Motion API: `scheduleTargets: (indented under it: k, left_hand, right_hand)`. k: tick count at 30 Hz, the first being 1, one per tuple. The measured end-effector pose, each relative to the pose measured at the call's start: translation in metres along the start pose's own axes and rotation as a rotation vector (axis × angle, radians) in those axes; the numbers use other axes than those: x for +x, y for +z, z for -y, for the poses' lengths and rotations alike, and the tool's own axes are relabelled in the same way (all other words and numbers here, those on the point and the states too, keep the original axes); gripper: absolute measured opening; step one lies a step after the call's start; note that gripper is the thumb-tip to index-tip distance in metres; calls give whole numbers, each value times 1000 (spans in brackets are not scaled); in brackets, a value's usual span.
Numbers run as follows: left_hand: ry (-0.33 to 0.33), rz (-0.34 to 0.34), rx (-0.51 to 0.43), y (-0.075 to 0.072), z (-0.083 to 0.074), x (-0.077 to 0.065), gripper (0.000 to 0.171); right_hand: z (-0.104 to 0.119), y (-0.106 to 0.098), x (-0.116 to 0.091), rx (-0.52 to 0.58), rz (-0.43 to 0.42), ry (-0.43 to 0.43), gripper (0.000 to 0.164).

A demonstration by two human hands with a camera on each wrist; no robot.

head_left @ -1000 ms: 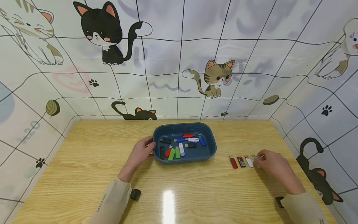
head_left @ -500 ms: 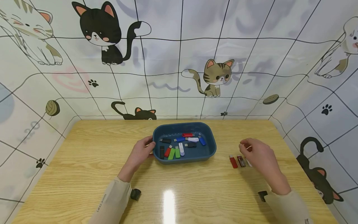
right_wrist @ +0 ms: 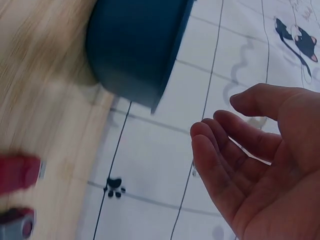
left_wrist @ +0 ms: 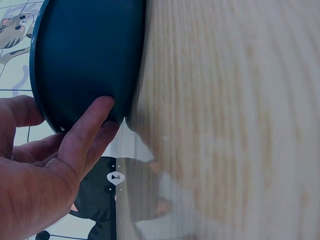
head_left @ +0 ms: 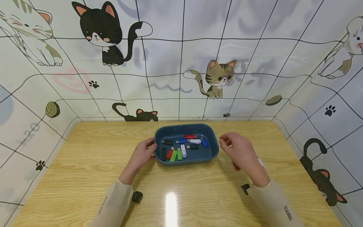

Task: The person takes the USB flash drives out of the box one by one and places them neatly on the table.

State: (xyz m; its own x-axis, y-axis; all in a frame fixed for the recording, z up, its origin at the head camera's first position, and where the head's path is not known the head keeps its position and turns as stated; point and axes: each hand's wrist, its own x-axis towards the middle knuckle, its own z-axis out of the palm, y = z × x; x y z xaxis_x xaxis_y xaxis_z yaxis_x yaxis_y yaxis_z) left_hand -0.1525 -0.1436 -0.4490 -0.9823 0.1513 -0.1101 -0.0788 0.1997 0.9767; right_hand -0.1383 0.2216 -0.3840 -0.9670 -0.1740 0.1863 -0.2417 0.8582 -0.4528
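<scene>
A dark blue plastic tray (head_left: 184, 162) stands mid-table with several USB sticks inside, among them a red one (head_left: 190, 136), a green one (head_left: 179, 154) and a black one (head_left: 164, 154). My left hand (head_left: 142, 153) holds the tray's left end, fingers against its outer wall in the left wrist view (left_wrist: 50, 165). Beside the tray's right end, above the table, my right hand (head_left: 239, 149) has loosely bent fingers and nothing between thumb and fingertips. Under it a red USB stick (head_left: 236, 166) and a white one (head_left: 261, 162) lie partly hidden on the table; the right wrist view also shows a swivel-cover stick (right_wrist: 17, 224).
The wooden table (head_left: 99, 151) meets a cat-patterned backdrop (head_left: 170, 63) at its back edge and along its sides. A bright light reflection (head_left: 171, 209) lies on the table's front part.
My right hand has left the row of USB sticks at the right, let go of the last one, and moved left towards the tray. The left hand stays on the tray.
</scene>
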Motion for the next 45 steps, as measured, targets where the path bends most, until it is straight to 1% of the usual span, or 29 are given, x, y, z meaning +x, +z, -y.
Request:
scheduleTargets:
  k: [4, 12, 17, 22, 27, 31, 38, 45]
  left_hand:
    - [-4, -3, 2, 0, 0, 0, 45]
    - [-8, -3, 0, 0, 0, 0, 46]
    - [-5, -1, 1, 0, 0, 0, 46]
    - [5, -2, 4, -1, -1, 1, 46]
    - [4, -3, 11, -1, -1, 1, 46]
    - [0, -3, 14, 0, 0, 2, 46]
    - [2, -1, 11, 0, 2, 2, 46]
    - [-5, -10, 20, 0, 1, 2, 45]
  right_hand:
    - [9, 12, 8, -1, 42, -11, 23]
    - [21, 32, 24, -36, 118, -73, 19]
    - [27, 43, 31, -57, 141, -93, 19]
    - [34, 51, 38, -59, 175, -106, 21]
    - [40, 58, 46, -99, 241, -126, 28]
    - [42, 63, 50, -103, 284, -123, 31]
    - [43, 71, 54, -119, 337, -115, 29]
    - [43, 79, 58, -154, 366, -139, 27]
